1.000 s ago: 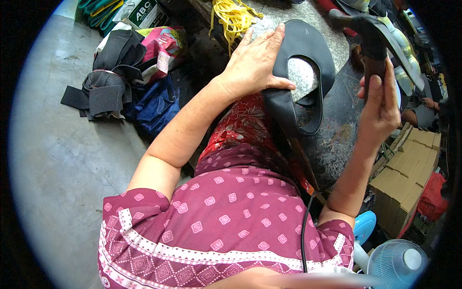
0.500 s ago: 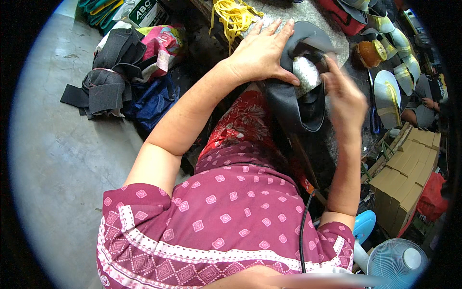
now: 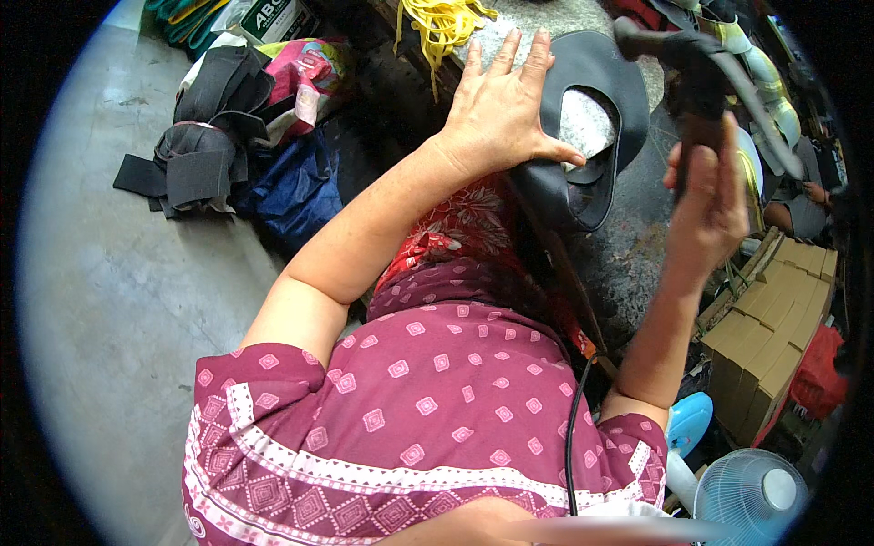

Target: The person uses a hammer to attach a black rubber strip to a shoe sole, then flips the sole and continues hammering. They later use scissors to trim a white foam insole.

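Note:
A ring-shaped black leather piece, like a shoe upper, lies on the work surface. Pale stone shows through its opening. My left hand rests on its left side with fingers spread and the thumb reaching over the opening's edge. To the right, my right hand grips a hammer by its dark handle. The hammer is raised apart from the leather, slightly blurred, its head tilted across the upper right.
Yellow straps lie at the far end. Dark fabric strips and a blue bag are on the left. Cardboard boxes and a fan stand right. Another person's hand shows near the right rim.
My right hand has moved right, away from the leather's edge, and the hammer now shows plainly in it. The leather's raised inner edge lies flatter; my left hand has shifted slightly.

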Demonstrator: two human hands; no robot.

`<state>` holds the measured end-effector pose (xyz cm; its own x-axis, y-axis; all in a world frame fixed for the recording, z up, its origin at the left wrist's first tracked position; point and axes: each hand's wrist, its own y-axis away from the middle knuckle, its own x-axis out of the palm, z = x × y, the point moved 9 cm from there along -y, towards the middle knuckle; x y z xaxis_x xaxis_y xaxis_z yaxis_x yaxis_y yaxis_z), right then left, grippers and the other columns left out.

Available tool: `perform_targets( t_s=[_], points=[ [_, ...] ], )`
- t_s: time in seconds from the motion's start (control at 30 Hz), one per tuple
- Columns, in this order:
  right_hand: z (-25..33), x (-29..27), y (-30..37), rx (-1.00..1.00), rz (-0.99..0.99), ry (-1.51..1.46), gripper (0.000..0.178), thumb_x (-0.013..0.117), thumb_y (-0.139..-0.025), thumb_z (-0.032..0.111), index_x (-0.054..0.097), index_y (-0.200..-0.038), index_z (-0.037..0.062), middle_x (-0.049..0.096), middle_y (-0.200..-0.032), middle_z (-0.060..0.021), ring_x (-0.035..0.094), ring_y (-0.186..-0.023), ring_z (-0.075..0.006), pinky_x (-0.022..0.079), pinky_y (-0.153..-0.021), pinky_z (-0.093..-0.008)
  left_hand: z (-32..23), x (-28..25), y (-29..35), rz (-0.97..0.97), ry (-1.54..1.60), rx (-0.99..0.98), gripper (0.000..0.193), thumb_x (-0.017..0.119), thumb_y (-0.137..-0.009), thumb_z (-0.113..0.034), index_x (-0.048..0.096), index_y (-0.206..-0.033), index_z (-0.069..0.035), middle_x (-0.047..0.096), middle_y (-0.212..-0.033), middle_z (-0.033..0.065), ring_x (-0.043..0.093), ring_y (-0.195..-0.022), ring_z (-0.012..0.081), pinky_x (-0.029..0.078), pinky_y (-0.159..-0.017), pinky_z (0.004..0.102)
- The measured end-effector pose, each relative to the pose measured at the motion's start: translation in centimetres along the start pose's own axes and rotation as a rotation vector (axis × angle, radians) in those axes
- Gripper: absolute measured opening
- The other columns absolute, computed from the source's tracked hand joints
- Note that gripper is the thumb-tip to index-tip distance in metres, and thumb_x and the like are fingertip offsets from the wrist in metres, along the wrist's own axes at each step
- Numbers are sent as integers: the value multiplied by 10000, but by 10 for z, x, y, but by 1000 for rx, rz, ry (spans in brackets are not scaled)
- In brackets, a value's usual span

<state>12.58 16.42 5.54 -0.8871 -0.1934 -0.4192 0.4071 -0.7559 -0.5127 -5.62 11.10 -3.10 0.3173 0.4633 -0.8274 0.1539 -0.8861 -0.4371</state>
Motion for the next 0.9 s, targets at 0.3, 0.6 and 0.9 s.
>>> perform_targets(
  t_s=[0.3,0.6,0.9],
  points=[
    [5,2,15,-114,161,337,353,670,-963,187,666,-1310,120,725,-1016,-65,658,-768,-134,524,-686,-269,3,2,-1,-1,5,25,1430,722,-571,-837,194,-1529,83,545,-1452,125,299,-1464,424,153,-1183,633],
    [-20,37,31,-75,300,588,339,680,-944,300,688,-1265,192,724,-1017,-115,717,-859,-296,558,-729,-358,3,2,0,77,43,-34,1210,803,-621,-687,376,-1487,42,391,-1551,208,315,-1464,392,151,-1208,568],
    [-44,-15,18,146,59,352,393,636,-994,256,614,-1378,174,717,-1010,-76,647,-809,-165,523,-666,-299,11,-18,-6,120,-53,-5,1218,739,-667,-751,356,-1492,59,476,-1497,189,299,-1472,378,148,-1228,507]
  ],
)
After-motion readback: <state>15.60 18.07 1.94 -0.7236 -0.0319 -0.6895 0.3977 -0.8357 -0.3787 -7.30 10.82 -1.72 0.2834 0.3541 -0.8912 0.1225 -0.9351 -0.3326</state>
